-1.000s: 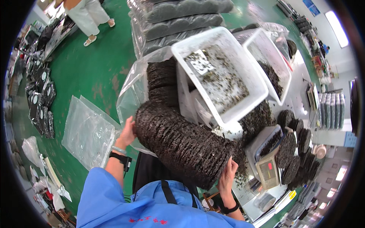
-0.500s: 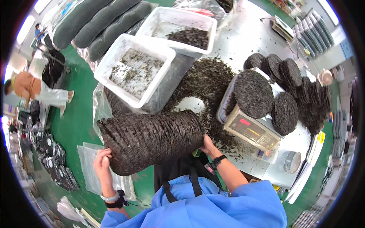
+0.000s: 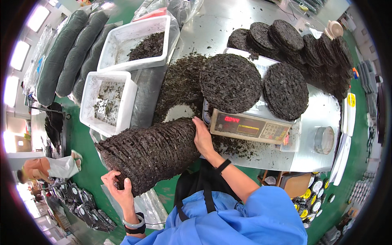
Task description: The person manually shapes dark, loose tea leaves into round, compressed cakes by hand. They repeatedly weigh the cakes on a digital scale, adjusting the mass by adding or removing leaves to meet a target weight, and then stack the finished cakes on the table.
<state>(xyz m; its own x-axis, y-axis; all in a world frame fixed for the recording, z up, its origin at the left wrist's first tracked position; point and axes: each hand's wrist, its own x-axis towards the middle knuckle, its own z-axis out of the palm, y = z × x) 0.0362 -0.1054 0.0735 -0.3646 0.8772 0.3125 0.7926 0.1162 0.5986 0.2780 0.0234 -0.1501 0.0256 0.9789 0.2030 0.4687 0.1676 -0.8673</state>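
a long horizontal stack of dark round dried-leaf discs lies across the middle left of the frame, its right end at the front edge of the steel bench. the left hand cups the stack's lower left end with fingers curled on it, and the right hand presses flat against its right end, so both hands clamp the stack between them. judging by this, the stack is gathered but not yet set down or bagged. one large dark disc sits on the grey digital scale at centre, with another dark disc just beside it to the right and more overlapping discs toward the upper right. loose dark crumbs spread over the bench left of the scale. two white plastic tubs holding loose dark flakes stand at upper left, and beyond them lie long dark rolls in clear plastic wrap. a clear plastic bag lies on the green floor at lower centre. a small round metal tin stands at the right, and small round yellow-and-black labelled packs cluster at lower right
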